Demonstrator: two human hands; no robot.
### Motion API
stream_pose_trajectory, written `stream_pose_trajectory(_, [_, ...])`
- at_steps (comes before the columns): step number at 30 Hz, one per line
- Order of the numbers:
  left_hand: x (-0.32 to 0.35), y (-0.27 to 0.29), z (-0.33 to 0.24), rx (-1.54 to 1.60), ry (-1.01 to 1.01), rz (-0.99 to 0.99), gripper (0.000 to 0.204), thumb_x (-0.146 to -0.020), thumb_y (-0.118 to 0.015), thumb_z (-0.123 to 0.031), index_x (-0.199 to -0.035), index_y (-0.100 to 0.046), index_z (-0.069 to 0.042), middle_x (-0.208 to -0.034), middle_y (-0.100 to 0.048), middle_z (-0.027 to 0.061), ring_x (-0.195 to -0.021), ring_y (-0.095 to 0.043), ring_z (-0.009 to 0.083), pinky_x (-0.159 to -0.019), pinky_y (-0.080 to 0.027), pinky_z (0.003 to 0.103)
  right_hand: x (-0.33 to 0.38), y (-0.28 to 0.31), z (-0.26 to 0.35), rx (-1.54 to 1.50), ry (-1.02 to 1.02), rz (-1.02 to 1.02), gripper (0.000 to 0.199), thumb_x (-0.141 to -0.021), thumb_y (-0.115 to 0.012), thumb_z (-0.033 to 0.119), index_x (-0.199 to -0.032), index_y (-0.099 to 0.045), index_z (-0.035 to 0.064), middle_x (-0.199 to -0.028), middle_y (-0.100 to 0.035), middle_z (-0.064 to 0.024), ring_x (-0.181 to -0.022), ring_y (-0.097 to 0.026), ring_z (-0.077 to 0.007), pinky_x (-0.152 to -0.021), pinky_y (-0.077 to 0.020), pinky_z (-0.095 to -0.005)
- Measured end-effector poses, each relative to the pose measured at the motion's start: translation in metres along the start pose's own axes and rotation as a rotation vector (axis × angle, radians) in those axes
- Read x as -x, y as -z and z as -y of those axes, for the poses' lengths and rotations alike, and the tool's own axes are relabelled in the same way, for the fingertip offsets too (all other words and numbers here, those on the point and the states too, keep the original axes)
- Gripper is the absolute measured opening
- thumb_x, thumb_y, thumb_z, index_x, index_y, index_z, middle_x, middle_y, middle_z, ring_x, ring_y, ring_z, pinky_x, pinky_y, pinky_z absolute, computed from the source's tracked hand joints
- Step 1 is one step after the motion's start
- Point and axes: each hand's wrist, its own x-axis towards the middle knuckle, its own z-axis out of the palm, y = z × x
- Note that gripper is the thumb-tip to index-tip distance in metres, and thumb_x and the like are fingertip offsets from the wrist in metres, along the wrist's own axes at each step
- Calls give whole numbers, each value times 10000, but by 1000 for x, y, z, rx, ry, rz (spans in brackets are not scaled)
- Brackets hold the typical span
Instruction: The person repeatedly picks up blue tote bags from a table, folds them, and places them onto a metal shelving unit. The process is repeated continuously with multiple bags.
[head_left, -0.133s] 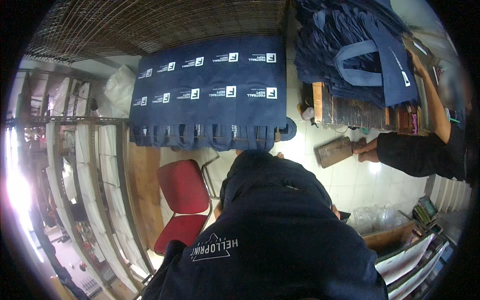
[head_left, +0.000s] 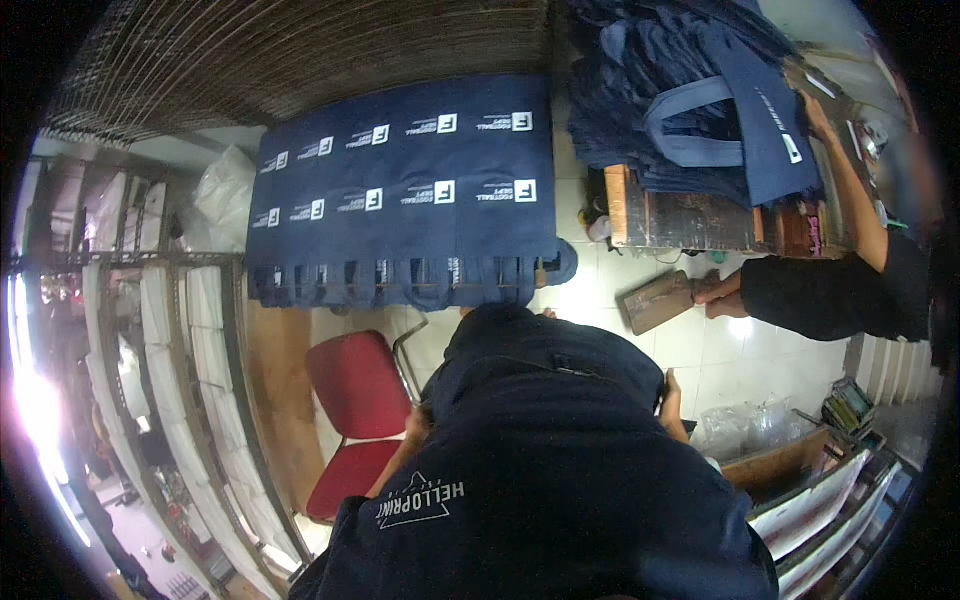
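My left hand (head_left: 418,428) is by my side at nine o'clock, my right hand (head_left: 673,398) at three; I cannot tell whether my fingers are apart or together. The chair (head_left: 358,385) stands at ten. The bags (head_left: 400,232) at eleven seem done: printed, laid in rows. The pile (head_left: 625,115) at one lies unspread; how much remains, I cannot tell.

Pale plastic bag (head_left: 222,198) at left, brown block (head_left: 655,303) on floor tiles (head_left: 685,360)
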Motion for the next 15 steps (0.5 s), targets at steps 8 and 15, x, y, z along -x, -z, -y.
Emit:
stream_pose_trajectory(8, [-25,57,-69,669,481,-153,350,-896,-466,-243,-1170,-544,-40,-940,-629,140,-836,-586,241,-762,-462,359,-59,30,249,-963,351,35,777,-818,-466,673,-1314,-369,82,-1364,-387,-212,-1241,-410,-314,-1017,-300,-487])
stream_pose_trajectory(15, [-51,197,-187,824,-61,-371,320,-899,-512,-160,-1182,-518,-12,-1117,-574,94,-965,-549,206,-817,-448,323,-113,59,359,-1125,473,24,112,-806,-618,61,-854,-520,36,-711,-519,-62,-587,-527,-163,-543,-505,-275])
